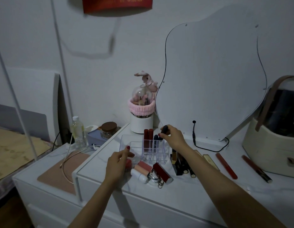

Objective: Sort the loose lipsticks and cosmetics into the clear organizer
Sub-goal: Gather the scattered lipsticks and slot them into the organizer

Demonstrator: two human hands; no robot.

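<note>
A clear organizer [155, 156] stands on the white dresser top; two dark red tubes [148, 134] and a dark blue tube [156, 139] stand in its back slots. My right hand [173, 137] is above its right side, shut on a black lipstick [164, 130] held tilted over the slots. My left hand [117, 163] rests at the organizer's front left, fingers curled around a pink-red item [129, 162] that is mostly hidden. Loose cosmetics lie in front: a peach tube [143, 166], a white tube [139, 176], a dark red case [162, 172], black lipsticks [182, 165].
A wavy mirror [212, 79] leans behind with a black cable [208, 148] at its foot. Two long red sticks [226, 165] lie to the right near a beige case [271, 142]. A white brush holder with a pink band [141, 119] stands behind the organizer. A bottle [78, 130] stands left.
</note>
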